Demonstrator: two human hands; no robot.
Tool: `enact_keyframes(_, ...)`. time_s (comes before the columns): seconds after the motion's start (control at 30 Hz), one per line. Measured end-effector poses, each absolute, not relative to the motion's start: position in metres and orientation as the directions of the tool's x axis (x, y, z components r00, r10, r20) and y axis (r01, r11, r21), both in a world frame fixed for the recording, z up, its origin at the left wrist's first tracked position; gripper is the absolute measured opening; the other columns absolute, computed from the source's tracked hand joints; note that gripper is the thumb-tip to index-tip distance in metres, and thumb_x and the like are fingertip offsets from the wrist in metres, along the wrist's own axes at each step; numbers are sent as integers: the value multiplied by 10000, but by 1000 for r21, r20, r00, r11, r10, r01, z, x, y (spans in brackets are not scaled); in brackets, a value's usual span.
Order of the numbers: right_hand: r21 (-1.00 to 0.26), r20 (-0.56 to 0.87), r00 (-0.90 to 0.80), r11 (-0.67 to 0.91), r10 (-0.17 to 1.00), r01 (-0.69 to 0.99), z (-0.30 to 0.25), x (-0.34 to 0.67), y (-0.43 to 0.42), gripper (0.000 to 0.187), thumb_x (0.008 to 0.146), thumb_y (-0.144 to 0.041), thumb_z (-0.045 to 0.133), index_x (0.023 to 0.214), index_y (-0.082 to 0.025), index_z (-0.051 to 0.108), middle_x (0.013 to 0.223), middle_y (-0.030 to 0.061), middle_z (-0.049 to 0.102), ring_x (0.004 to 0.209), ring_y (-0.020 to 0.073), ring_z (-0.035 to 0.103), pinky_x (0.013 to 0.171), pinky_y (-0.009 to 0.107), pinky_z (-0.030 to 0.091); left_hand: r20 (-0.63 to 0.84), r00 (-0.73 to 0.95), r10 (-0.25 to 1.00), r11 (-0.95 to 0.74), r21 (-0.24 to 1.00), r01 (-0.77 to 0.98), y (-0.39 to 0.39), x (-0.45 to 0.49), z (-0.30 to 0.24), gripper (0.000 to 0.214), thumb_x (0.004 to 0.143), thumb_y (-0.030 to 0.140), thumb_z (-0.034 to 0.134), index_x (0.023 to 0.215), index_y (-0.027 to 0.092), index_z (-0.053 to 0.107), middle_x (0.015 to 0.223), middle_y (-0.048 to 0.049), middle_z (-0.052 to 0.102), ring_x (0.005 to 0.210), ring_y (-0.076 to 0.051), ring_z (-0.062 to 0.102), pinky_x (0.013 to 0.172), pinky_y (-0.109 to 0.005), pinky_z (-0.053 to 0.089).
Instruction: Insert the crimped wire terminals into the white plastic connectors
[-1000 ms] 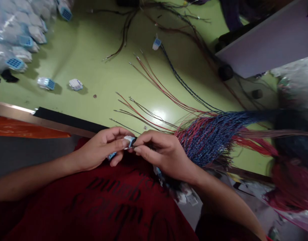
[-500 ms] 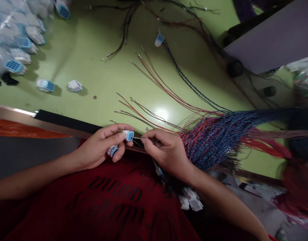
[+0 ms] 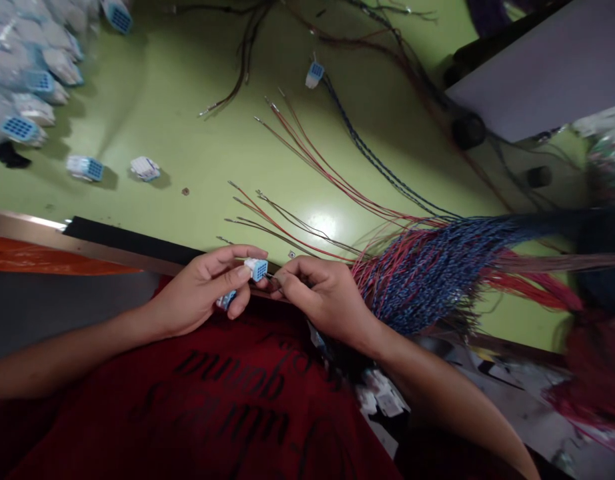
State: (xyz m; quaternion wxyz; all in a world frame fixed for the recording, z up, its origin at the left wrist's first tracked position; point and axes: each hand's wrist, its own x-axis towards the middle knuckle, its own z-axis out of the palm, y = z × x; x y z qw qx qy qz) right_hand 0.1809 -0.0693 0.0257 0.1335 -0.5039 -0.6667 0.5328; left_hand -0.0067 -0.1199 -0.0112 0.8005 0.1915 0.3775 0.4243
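Between the thumb and fingers of my left hand (image 3: 215, 283) is a white and blue connector housing (image 3: 257, 269), its blue face with several holes turned right. A second connector housing (image 3: 226, 299) is tucked under the curled fingers of the same hand. My right hand (image 3: 322, 290) is closed in a pinch on a thin dark wire (image 3: 270, 276). The wire's end is at the blue face; whether it sits inside a hole is too small to tell. Just above the hands, several loose wires with metal terminals (image 3: 282, 213) lie on the green table (image 3: 197, 147).
A thick bundle of blue and red wires (image 3: 427, 273) spreads at the right. Two connector housings, one of them here (image 3: 145, 169), lie at the left, near bagged housings (image 3: 32, 73). Another housing (image 3: 314, 75) with blue wires lies farther back. A pale purple box (image 3: 537, 73) stands at upper right.
My right hand has come slightly left and down, bringing the wire closer to the connector's blue face. My left hand keeps its hold. The camera view has shifted a little.
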Motion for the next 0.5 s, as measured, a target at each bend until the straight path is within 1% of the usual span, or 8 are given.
enact_keyframes(0.13,-862,-444,-450,-231,775,452,26,179,-69,171,823,-186,540,675,-170,624,668,16,702,651,115,675,595,212,526,-433,343,834,551,690,-469,-122,-7,-14,189,914,225,602,1097,224,646,647,49,614,497,-55,540,510,-190,416)
enact_keyframes(0.23,-861,-484,-450,-315,751,399,26,177,-68,171,833,-213,548,679,-175,613,675,10,701,642,106,681,595,205,539,-433,337,836,543,742,-392,-124,-7,-16,201,915,237,604,1112,213,634,597,56,589,514,-64,534,536,-201,414)
enact_keyframes(0.37,-861,-493,-438,-347,752,372,26,176,-68,185,837,-237,558,669,-174,603,689,6,690,627,100,676,595,206,552,-438,328,837,539,762,-358,-125,-8,-15,198,926,252,587,1118,211,614,571,59,582,518,-67,520,542,-206,399)
enact_keyframes(0.5,-877,-453,-442,-299,774,376,27,176,-69,173,836,-225,560,676,-177,604,691,-4,675,642,92,666,607,197,549,-429,319,845,529,758,-381,-126,-7,-15,195,925,248,586,1115,206,604,580,56,585,518,-69,519,538,-210,395)
